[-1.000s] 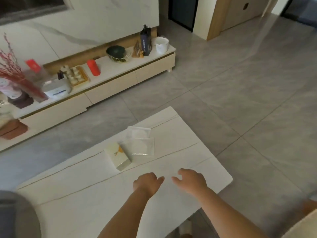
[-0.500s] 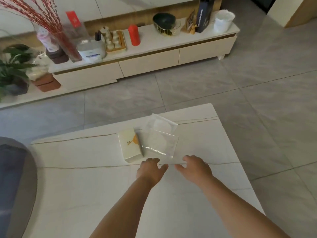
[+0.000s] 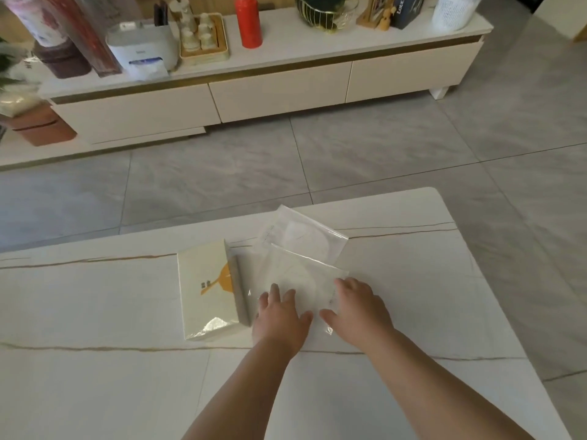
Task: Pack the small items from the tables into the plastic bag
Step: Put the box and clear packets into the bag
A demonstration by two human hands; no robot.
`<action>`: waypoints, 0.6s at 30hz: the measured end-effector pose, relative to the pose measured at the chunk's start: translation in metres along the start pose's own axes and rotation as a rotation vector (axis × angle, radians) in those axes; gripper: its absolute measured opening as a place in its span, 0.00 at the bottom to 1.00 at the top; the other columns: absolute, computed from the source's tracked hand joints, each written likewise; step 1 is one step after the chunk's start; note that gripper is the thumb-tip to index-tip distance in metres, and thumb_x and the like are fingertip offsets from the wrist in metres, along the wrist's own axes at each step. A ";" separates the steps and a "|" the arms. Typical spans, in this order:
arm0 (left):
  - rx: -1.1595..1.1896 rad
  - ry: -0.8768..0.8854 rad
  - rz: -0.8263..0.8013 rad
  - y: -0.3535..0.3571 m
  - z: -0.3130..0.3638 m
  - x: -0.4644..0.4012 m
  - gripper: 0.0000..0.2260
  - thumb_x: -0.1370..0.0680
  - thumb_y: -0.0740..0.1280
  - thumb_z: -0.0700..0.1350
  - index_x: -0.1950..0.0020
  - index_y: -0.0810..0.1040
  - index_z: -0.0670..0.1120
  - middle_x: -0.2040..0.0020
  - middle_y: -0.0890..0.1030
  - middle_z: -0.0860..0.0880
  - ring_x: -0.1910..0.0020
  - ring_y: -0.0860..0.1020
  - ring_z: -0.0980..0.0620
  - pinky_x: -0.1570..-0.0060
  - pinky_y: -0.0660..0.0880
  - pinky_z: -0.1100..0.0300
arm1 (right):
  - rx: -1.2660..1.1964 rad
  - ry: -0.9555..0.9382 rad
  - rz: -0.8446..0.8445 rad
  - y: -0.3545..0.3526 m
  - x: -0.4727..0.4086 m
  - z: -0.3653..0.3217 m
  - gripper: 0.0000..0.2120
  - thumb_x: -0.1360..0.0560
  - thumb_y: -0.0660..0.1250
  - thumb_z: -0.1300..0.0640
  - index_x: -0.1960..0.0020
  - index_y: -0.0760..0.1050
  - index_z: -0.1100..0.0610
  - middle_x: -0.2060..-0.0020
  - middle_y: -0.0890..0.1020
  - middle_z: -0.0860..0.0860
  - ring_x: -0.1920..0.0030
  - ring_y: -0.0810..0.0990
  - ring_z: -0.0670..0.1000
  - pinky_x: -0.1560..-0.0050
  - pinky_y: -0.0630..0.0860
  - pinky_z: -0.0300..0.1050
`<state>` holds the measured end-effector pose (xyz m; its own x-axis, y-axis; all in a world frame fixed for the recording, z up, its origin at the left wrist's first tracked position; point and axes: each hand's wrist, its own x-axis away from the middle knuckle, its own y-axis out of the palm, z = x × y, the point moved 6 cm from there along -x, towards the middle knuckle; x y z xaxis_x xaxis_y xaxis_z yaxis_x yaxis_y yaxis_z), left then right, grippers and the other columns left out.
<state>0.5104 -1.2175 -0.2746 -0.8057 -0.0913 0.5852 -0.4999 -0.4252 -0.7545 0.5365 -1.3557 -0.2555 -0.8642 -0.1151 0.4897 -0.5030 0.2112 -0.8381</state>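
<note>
The near clear flat plastic bag [image 3: 295, 274] is lying on the white marble-look table [image 3: 95, 312], overlapping a second clear plastic bag [image 3: 301, 231] behind it. You are pressing your left hand [image 3: 279, 315] and right hand [image 3: 357, 308] onto it, fingers fairly straight, grasping nothing. A cream rectangular box with an orange mark [image 3: 208, 289] is sitting just beside your left hand.

Both hands flat on the near clear bag [image 3: 298, 274] on a white table [image 3: 95, 312]: left hand [image 3: 281, 319] and right hand [image 3: 357, 308] with fingers spread, thumbs nearly meeting. Second bag [image 3: 301, 230] partly under the first, farther back. Cream box [image 3: 206, 290] just left, touching the bag's edge. Beyond, a low cabinet [image 3: 279, 90] with a red cylinder [image 3: 248, 22].
</note>
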 end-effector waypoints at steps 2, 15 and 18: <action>-0.033 -0.002 0.014 0.007 -0.004 -0.021 0.28 0.21 0.57 0.57 0.24 0.53 0.51 0.22 0.45 0.48 0.23 0.44 0.45 0.27 0.56 0.50 | 0.018 -0.026 0.031 0.011 -0.021 -0.004 0.23 0.26 0.62 0.43 0.37 0.65 0.56 0.38 0.70 0.52 0.34 0.66 0.55 0.42 0.69 0.50; 0.041 -0.060 0.237 0.014 -0.025 -0.073 0.35 0.25 0.67 0.53 0.25 0.48 0.52 0.23 0.43 0.44 0.24 0.46 0.42 0.26 0.53 0.50 | 0.150 0.023 0.242 0.030 -0.082 -0.007 0.28 0.30 0.70 0.44 0.37 0.64 0.53 0.43 0.74 0.51 0.40 0.72 0.55 0.45 0.67 0.49; 0.101 -0.084 0.231 0.006 -0.022 -0.074 0.34 0.24 0.67 0.51 0.26 0.49 0.51 0.24 0.47 0.44 0.24 0.48 0.44 0.26 0.53 0.52 | 0.133 -0.008 0.265 0.022 -0.085 -0.006 0.13 0.25 0.64 0.51 0.42 0.69 0.54 0.46 0.77 0.51 0.43 0.73 0.56 0.46 0.66 0.49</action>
<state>0.5603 -1.1933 -0.3289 -0.8636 -0.2690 0.4265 -0.2679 -0.4718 -0.8400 0.5988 -1.3356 -0.3141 -0.9655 -0.0804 0.2479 -0.2555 0.1057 -0.9610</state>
